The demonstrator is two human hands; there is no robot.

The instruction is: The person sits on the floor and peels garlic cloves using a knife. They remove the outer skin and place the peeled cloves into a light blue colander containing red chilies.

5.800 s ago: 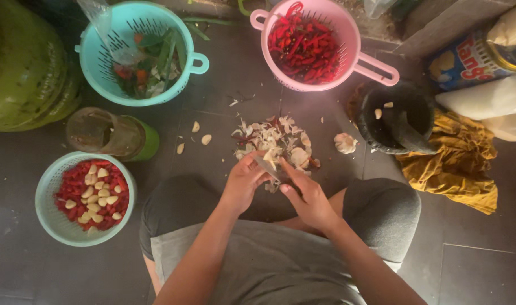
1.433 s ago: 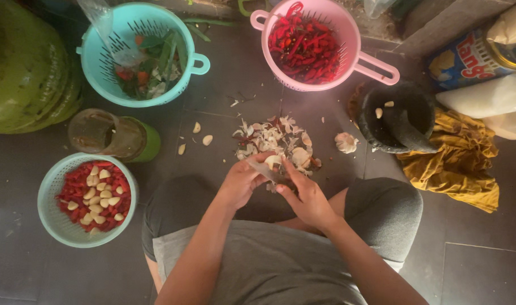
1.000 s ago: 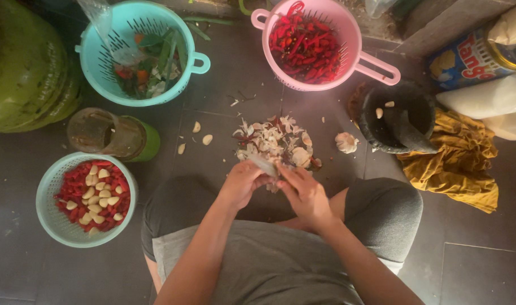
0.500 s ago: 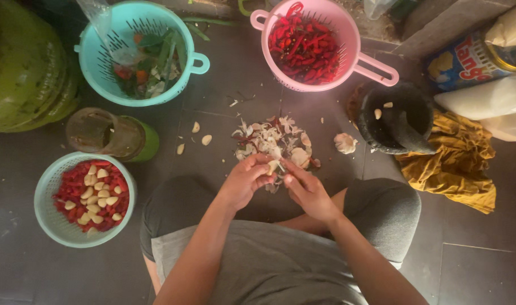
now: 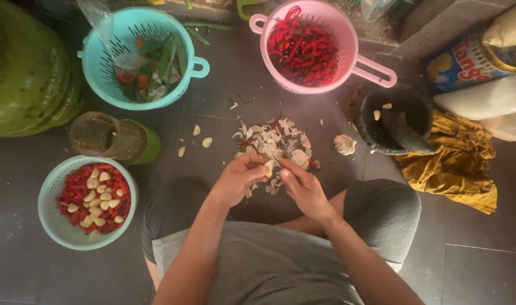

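Note:
My left hand pinches a pale garlic clove between thumb and fingers. My right hand is closed right beside it, its fingertips against the clove; I cannot tell whether it holds a small blade. Both hands hover just in front of a heap of papery garlic skins on the dark floor. A whole garlic piece lies to the right of the heap. Three peeled cloves lie loose to the left.
A mint basket of cut red chilli and peeled garlic sits at left. Behind it are a brown jar and a green gas cylinder. A teal colander, a pink colander of red chillies, a stone mortar and a yellow cloth lie beyond.
My hands have stayed over the skin heap, fingers working at the clove; the left thumb and fingers have shifted slightly round it. Nothing else has moved.

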